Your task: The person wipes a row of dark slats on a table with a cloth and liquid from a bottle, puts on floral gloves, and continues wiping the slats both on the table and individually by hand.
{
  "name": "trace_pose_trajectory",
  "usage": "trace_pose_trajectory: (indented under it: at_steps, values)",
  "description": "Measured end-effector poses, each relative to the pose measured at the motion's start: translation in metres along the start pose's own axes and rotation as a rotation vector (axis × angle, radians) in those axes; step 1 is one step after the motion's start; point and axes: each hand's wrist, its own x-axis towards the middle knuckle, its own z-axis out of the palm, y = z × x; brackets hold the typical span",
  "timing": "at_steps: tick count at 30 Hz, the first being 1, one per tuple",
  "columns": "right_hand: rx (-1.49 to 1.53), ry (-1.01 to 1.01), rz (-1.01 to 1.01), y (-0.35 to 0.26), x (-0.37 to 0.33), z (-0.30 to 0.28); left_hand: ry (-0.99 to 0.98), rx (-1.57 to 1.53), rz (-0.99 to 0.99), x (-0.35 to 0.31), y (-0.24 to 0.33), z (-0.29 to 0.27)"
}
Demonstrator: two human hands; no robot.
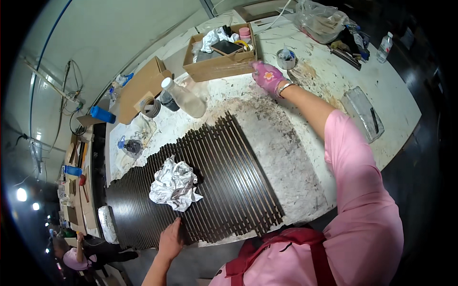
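Many dark, narrow strips (229, 176) lie side by side on the table, their ends uneven. A crumpled silvery-white sheet (175, 185) rests on top of them. My bare left hand (171, 240) is at the strips' near edge, fingers stretched out and touching them, holding nothing. Farther off, my right hand (268, 77) wears a pink-purple glove with a flower on it. It is beside the right front corner of an open cardboard box (217, 71), left of a small round tub (286, 59). Its fingertips are mostly hidden, so their grip is unclear.
A white-capped bottle (188, 99) leans by a dark jar (169, 101) and a cardboard piece (140, 90). To the right lie a grey slab (362, 113), a plastic bag (322, 21) and a clear bottle (384, 47). Another person (76, 255) is at lower left.
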Motion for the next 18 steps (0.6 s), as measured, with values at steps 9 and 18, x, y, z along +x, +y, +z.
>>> trace_pose_trajectory:
  at_steps: [9, 18]
  values:
    - [0.252, 0.027, 0.283, 0.073, 0.105, 0.026, 0.080, 0.052, -0.030, 0.016, 0.013, 0.012]
    - [0.275, 0.049, 0.041, 0.056, 0.063, 0.052, -0.078, 0.039, -0.160, 0.009, 0.023, 0.009]
